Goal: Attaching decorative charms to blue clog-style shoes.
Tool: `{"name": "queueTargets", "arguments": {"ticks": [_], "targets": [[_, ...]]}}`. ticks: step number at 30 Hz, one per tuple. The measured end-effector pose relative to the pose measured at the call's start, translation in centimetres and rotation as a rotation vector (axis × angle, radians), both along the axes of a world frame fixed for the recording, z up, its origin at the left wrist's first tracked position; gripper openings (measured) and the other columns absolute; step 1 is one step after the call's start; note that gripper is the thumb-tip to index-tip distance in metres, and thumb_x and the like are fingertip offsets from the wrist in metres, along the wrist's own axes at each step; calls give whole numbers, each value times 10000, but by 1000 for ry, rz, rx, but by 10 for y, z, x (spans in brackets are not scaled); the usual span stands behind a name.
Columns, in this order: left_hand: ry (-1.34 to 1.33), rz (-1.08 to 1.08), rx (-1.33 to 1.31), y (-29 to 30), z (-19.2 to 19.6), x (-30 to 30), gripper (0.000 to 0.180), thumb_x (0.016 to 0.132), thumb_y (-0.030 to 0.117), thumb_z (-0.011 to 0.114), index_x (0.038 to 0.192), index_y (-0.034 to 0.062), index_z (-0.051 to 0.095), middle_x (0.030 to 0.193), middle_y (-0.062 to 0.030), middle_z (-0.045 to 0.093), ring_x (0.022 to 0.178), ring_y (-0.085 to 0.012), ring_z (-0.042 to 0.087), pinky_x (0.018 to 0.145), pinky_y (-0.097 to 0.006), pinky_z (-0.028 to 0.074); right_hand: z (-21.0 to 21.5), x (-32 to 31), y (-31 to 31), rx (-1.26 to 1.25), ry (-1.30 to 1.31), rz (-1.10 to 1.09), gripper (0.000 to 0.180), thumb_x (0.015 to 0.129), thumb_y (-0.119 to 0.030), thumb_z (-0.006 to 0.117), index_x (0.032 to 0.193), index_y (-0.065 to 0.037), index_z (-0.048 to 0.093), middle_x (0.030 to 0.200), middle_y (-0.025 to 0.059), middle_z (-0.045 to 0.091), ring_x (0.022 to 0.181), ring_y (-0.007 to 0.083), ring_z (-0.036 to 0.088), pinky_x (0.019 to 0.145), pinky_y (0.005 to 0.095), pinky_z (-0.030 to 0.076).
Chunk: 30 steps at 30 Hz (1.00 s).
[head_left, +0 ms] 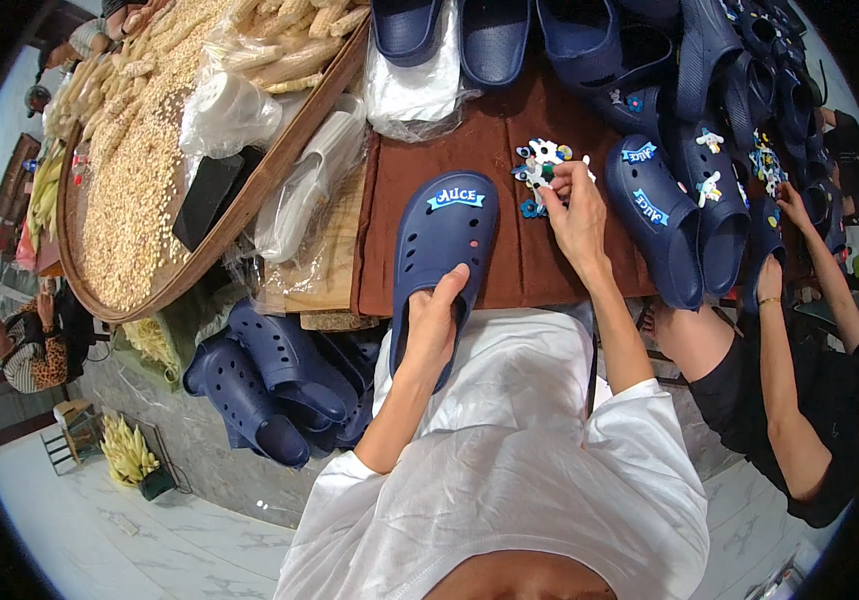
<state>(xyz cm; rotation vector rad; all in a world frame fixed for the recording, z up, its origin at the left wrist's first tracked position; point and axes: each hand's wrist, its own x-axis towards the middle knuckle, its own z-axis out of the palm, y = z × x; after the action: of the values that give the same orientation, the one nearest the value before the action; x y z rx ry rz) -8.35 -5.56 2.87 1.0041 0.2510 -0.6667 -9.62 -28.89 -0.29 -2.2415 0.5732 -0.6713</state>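
My left hand (429,328) holds a navy blue clog (433,242), with the thumb on its upper and the other fingers hidden inside or under it. The clog is toe-away over the table edge. It bears a light blue banner charm (455,198) near the toe and a small pink dot in one hole. To its right, my right hand (583,228) reaches to a small pile of shoe charms (533,172), white, green and blue. Its thumb and fingers are pinched at the pile, apparently on a charm, which the fingers partly hide.
A brown cloth (389,170) covers the table. Decorated clogs (653,222) stand at right, with more navy clogs (589,45) behind. A co-worker's hands (795,212) handle a clog there. At left lie a big woven tray (294,110) of corn kernels and hanging clogs (239,385).
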Motion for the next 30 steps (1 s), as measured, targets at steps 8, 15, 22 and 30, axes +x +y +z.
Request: {"name": "queueTargets", "arguments": {"ticks": [8,15,22,30], "targets": [[21,46,-17,-4,6,-2,454,865,145,702,1231,-68,539,1189,-110,600,1070,-162,573,959,-288,430,34,-28,55,-283,-215,252,185,770,-14,696,940,-78,662,892,74,596,838,277,612,724,391,498],[-13,-6,-19,-3,4,-12,358,879,91,657,1188,-62,562,1149,-81,607,1004,-129,577,898,-272,453,42,-32,92,24,-142,352,228,806,-14,686,1029,-56,662,982,104,578,881,282,612,762,366,510],[-96,36,-39,-10,4,-14,411,864,74,678,1228,-55,535,1170,-86,599,1034,-140,577,932,-275,448,37,-29,80,443,-99,371,193,896,-16,624,1085,-29,660,978,70,603,892,167,621,779,305,511],[-222,66,226,-15,5,-29,450,851,85,732,1243,-16,536,1178,-95,596,1039,-156,585,911,-286,465,32,-33,77,1074,-54,366,247,899,-7,661,1134,23,591,959,40,570,868,77,587,776,207,515]]}}
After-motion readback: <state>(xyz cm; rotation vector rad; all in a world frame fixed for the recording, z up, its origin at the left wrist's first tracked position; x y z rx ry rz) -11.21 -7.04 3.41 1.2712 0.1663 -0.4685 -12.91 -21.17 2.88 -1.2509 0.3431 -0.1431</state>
